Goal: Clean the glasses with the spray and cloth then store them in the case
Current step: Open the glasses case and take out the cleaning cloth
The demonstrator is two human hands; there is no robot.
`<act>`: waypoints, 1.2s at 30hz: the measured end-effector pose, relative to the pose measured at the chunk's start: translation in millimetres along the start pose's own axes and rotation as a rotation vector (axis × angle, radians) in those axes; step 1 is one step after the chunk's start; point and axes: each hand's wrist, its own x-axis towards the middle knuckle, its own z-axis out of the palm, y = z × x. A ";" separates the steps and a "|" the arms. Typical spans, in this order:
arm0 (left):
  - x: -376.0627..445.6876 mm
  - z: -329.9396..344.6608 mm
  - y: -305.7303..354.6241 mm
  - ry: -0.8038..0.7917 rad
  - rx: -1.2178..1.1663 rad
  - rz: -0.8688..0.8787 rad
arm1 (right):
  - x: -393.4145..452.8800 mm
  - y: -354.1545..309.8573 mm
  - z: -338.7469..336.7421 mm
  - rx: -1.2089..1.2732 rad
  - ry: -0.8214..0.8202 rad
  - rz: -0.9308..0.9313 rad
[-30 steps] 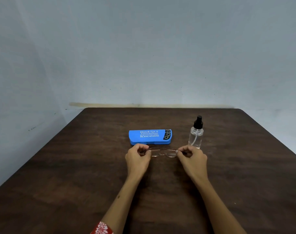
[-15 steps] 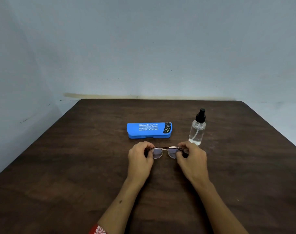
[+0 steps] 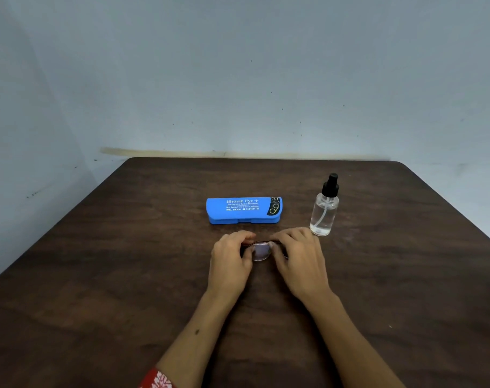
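Thin-framed glasses [image 3: 261, 251] are held low over the dark wooden table [image 3: 126, 275], between both hands. My left hand [image 3: 230, 259] grips their left end and my right hand [image 3: 299, 256] covers their right end, so only one lens shows between the fingers. A shut blue glasses case [image 3: 243, 210] with white lettering lies just beyond the hands. A clear spray bottle [image 3: 324, 210] with a black nozzle stands upright to the right of the case, close to my right hand. No cloth is in view.
A pale blue-grey wall [image 3: 238, 79] rises behind the table's far edge. A red patterned sleeve [image 3: 158, 379] shows at the bottom of the view.
My hands have drawn closer together on the glasses, which now show one lens where two showed before. The view has tilted, so the case and bottle sit lower in the picture.
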 end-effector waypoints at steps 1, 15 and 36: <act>-0.4 -0.4 0.4 -0.002 -0.009 -0.016 | 0.3 0.6 0.4 0.002 0.011 0.000; -1.3 2.7 1.8 -0.040 0.104 0.125 | 0.0 -1.0 -17.5 0.136 0.270 0.180; -3.2 10.9 3.6 -0.007 0.398 0.336 | 7.6 13.1 -36.5 0.627 0.458 0.583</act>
